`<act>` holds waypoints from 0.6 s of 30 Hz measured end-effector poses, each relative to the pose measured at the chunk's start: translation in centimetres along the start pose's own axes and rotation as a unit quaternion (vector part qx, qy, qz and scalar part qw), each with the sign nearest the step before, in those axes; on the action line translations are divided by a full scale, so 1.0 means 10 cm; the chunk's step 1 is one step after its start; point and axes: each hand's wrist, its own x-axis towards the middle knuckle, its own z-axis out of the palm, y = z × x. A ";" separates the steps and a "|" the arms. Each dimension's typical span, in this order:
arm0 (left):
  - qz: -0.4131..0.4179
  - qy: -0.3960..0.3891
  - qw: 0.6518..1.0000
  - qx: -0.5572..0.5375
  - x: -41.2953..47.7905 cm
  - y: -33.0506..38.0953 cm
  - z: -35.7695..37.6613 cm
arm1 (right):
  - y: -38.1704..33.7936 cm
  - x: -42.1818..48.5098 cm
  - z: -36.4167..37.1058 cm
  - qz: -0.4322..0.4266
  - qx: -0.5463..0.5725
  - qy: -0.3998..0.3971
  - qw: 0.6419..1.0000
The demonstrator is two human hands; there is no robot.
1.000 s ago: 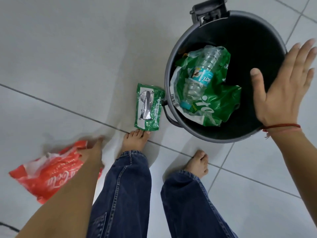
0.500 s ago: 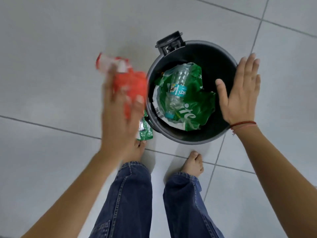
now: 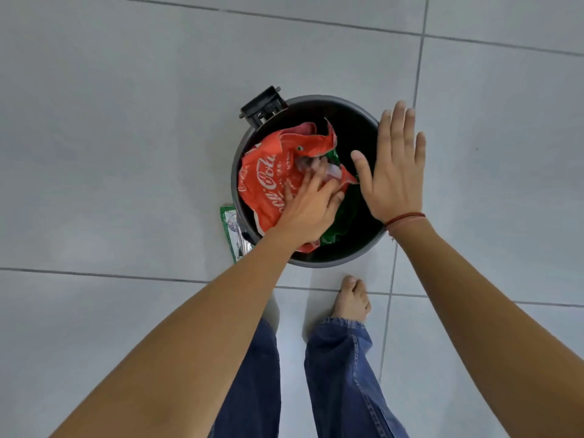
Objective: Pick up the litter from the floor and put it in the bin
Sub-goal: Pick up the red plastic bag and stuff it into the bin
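A dark round bin (image 3: 354, 128) stands on the tiled floor just ahead of my feet. A crumpled red Coca-Cola wrapper (image 3: 268, 172) lies inside it, over green litter (image 3: 341, 222). My left hand (image 3: 308, 210) reaches into the bin and rests on the red wrapper with its fingers spread, pressing down on it. My right hand (image 3: 395, 172) hovers flat and open over the bin's right rim, holding nothing. A small green packet (image 3: 232, 229) lies on the floor against the bin's left side, partly hidden by my left forearm.
A black hinge bracket (image 3: 262, 105) sticks out at the bin's far left rim. My bare right foot (image 3: 352, 298) stands close in front of the bin. Grey floor tiles (image 3: 126, 153) stretch all around.
My left hand lifted the red wrapper off the floor at the left and brought it down into the bin. I stood up, so the bin looks smaller. The right hand stayed by the rim.
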 end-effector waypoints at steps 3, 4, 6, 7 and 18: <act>0.009 -0.089 0.994 0.058 0.09 -0.06 0.09 | 0.02 0.00 0.03 -0.005 -0.018 0.006 1.000; 0.007 -0.102 0.993 0.064 0.09 -0.05 0.11 | 0.03 -0.01 0.04 -0.007 -0.021 0.008 1.000; 0.005 -0.097 0.994 0.056 0.05 0.00 0.05 | 0.03 -0.01 0.04 -0.007 -0.019 0.012 1.000; 0.016 -0.072 0.995 0.066 -0.01 0.04 0.01 | 0.02 0.00 0.03 -0.006 -0.017 0.012 1.000; -0.220 -0.138 0.954 0.150 0.12 -0.21 0.03 | -0.01 0.00 0.03 -0.003 -0.014 0.010 1.000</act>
